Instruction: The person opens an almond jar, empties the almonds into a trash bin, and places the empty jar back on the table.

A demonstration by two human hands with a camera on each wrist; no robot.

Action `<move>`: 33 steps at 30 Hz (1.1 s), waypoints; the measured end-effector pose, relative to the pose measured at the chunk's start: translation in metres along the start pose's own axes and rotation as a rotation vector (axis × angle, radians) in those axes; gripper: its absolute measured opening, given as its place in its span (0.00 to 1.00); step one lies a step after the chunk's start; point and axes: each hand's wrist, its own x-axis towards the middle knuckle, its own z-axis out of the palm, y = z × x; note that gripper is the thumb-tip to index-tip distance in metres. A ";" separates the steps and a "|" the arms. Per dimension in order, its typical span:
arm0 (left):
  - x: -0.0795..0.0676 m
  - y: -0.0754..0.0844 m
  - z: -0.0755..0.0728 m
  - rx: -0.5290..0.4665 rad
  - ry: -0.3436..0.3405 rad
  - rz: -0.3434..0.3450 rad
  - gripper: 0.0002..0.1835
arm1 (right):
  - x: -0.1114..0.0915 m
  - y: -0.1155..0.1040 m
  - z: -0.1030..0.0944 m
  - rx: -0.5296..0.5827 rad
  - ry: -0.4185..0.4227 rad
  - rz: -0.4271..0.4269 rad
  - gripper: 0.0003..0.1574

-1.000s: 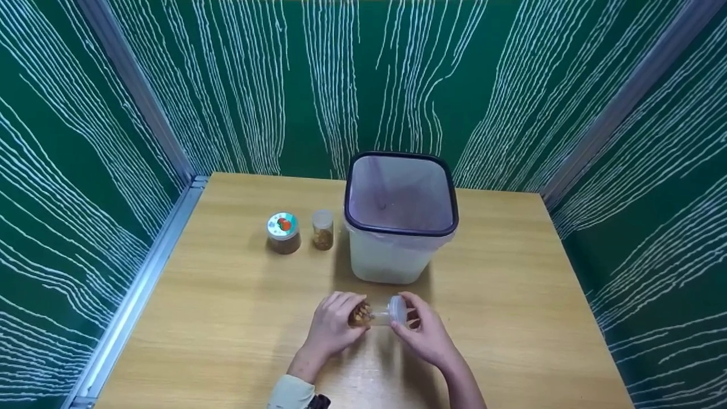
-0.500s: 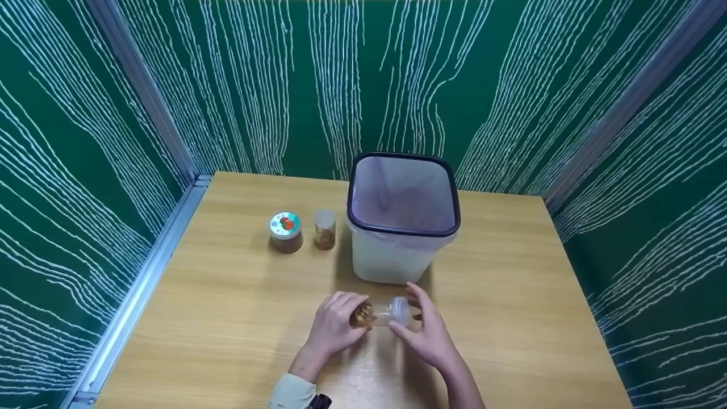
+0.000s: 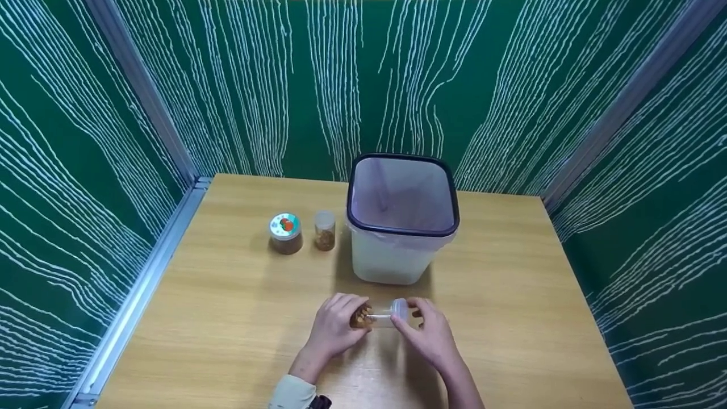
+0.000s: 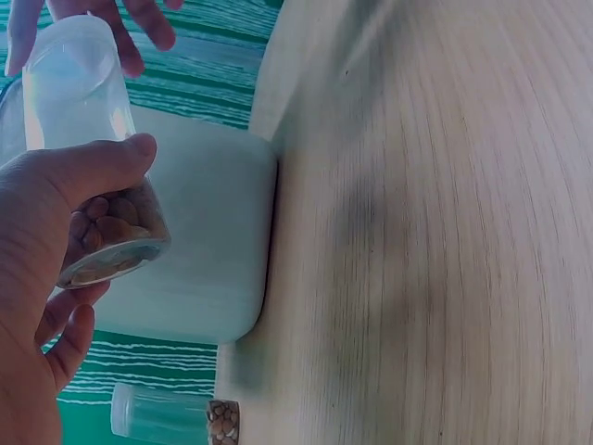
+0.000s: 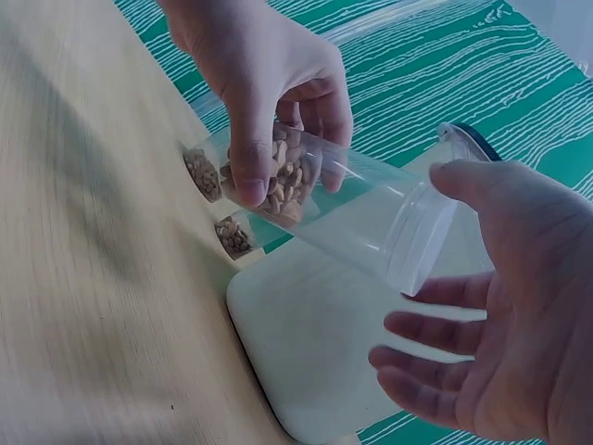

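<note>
My left hand (image 3: 336,325) grips the lower end of a clear plastic jar (image 3: 381,320), held sideways above the table. Brown nut-like pieces (image 5: 283,181) lie in the jar's bottom end, partly hidden by my fingers in the right wrist view. A translucent lid (image 5: 422,236) sits on the jar's other end. My right hand (image 3: 427,335) holds this lid at its rim, thumb on one side and index fingertip on the other. Its other fingers (image 5: 422,366) stand spread away from the jar in the right wrist view.
A white bin (image 3: 389,258) with a dark rim and a liner stands just behind my hands. Left of it on the wooden table (image 3: 227,318) are a slim clear jar (image 3: 325,231) with brown contents and a wider jar (image 3: 285,234) with a picture lid. Green patterned walls (image 3: 397,85) enclose the table.
My right hand's fingers lifted off the lid's far side half a second ago and have now come back down onto its rim. The left hand and jar have barely moved.
</note>
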 end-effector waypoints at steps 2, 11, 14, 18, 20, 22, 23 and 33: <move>-0.002 0.001 0.000 0.000 0.005 -0.004 0.31 | -0.002 0.001 0.000 0.048 -0.027 -0.045 0.29; -0.011 -0.002 0.001 -0.014 0.014 -0.002 0.32 | -0.005 0.007 0.002 0.181 -0.114 -0.202 0.37; -0.010 -0.003 0.000 -0.012 0.000 -0.006 0.32 | -0.004 0.008 0.002 0.227 -0.110 -0.245 0.40; -0.006 -0.005 -0.001 -0.008 -0.010 -0.008 0.32 | -0.002 0.007 0.003 0.254 -0.098 -0.252 0.45; -0.004 -0.005 -0.001 -0.005 -0.012 -0.003 0.32 | -0.002 0.006 0.003 0.253 -0.081 -0.216 0.46; -0.003 -0.005 -0.001 -0.002 -0.017 -0.003 0.31 | -0.002 0.005 0.002 0.209 -0.044 -0.165 0.45; -0.002 -0.005 -0.001 -0.001 -0.020 -0.005 0.31 | -0.002 0.005 0.002 0.181 -0.017 -0.138 0.44; 0.006 -0.003 -0.001 0.015 -0.004 0.019 0.31 | 0.002 0.000 -0.002 -0.022 0.046 0.080 0.32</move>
